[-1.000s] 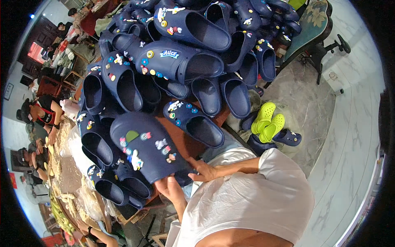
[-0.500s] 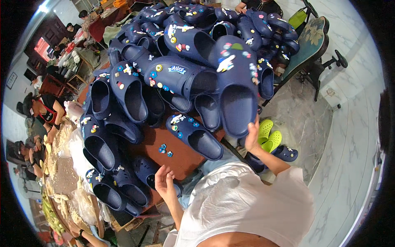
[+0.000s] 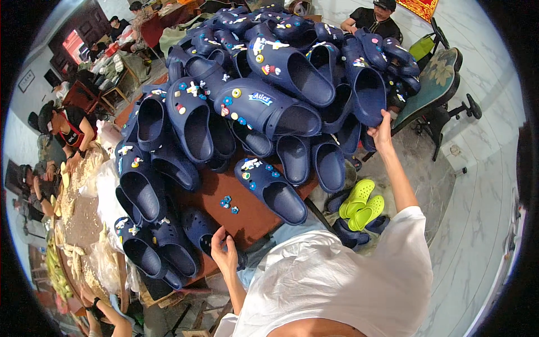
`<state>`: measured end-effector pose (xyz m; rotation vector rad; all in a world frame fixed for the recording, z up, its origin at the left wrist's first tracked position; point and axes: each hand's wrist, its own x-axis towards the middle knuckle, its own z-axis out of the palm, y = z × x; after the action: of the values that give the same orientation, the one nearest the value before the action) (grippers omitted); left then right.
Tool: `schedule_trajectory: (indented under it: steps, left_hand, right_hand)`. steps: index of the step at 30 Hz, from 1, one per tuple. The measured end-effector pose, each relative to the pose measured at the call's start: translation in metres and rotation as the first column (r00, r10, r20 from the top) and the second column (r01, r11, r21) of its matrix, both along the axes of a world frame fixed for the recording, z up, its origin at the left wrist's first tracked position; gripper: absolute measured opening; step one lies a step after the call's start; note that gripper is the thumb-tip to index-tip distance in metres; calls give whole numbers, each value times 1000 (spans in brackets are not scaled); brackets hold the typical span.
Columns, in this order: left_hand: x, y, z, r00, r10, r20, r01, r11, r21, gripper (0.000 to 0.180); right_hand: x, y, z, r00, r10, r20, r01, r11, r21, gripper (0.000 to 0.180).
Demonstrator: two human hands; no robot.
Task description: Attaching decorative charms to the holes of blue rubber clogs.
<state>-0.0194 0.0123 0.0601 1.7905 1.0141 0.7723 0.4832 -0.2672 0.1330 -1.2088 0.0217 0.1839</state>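
The right hand (image 3: 382, 135) gripped the heel of a dark blue shoe (image 3: 368, 92). The shoe stuck out past the fingertips, up by the big shoe pile (image 3: 264, 112). The left hand (image 3: 225, 253), fingers open and a bit bent, was near a holey blue shoe (image 3: 197, 226).

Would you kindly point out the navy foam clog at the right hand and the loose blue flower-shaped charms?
Navy foam clog (image 3: 368, 91): head view, on its inner sole.
Blue flower-shaped charms (image 3: 227, 199): head view, on an upper charm.
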Motion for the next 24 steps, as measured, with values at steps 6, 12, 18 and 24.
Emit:
schedule_trajectory:
  steps: [6, 12, 18, 24]
  left_hand:
    - [-1, -1, -2, 1000, 10, -12, -9, 1000, 13, 32]
    - [-1, -4, 6, 1000, 14, -21, -14, 1000, 0, 31]
    - [-1, -2, 4, 997, 4, -78, 2, 997, 78, 32]
    - [1, -2, 9, 994, -36, -102, 40, 998, 40, 33]
  right_hand:
    - [37, 23, 19, 991, 91, -98, -81, 992, 97, 37]
    - [59, 50, 28, 984, 134, -121, -127, 990, 63, 46]
    - [63, 64, 24, 975, 165, -147, -186, 973, -138, 54]
    - [64, 63, 8, 974, 177, -138, -210, 939, -274, 67]
